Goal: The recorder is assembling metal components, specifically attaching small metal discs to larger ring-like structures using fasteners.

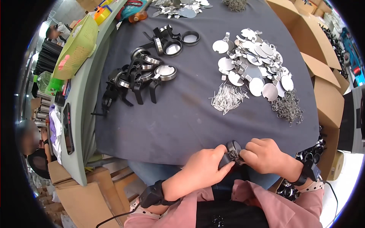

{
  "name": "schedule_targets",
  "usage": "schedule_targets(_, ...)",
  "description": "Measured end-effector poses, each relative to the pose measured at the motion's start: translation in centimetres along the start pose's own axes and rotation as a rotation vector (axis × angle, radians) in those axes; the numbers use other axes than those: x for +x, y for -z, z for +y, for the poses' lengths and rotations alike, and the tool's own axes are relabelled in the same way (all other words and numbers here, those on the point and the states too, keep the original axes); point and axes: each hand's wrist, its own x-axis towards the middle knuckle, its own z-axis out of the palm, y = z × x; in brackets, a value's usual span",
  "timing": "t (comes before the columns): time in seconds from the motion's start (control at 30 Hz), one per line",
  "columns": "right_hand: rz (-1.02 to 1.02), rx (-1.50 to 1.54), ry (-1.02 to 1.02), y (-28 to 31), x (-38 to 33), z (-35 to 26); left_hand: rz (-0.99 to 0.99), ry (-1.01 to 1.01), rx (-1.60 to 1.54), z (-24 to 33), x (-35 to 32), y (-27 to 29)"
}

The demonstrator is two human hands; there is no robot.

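Note:
Near the table's front edge, my left hand (203, 165) is closed round a black ring-shaped part (233, 149) with a metal fitting on its side. The part is tilted, and my fingers and thumb cover much of it. On its right side, my right hand (262, 155) has its fingers curled and pressed together against the part. Whatever those fingertips pinch is hidden. Further back on the dark cloth lies a heap of round metal lids with tabs (255, 72). Beside it are a pile of thin metal pins (227, 99) and a pile of small wire springs (288, 107).
Black rings with handles and metal lids (142, 70) lie in a group at left. More metal pieces (182, 8) sit at the far edge. A green ledge (78, 125) with a phone (68, 128) and a basket (78, 43) borders the left; cardboard boxes (323, 91) line the right.

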Motion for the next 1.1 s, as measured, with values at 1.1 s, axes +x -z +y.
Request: schedule_targets(1.1, 0.152, 0.417, -0.072, -2.6, 1.3, -1.5, -0.318, 0.359, -0.856, -2.1, 0.0, -0.7)
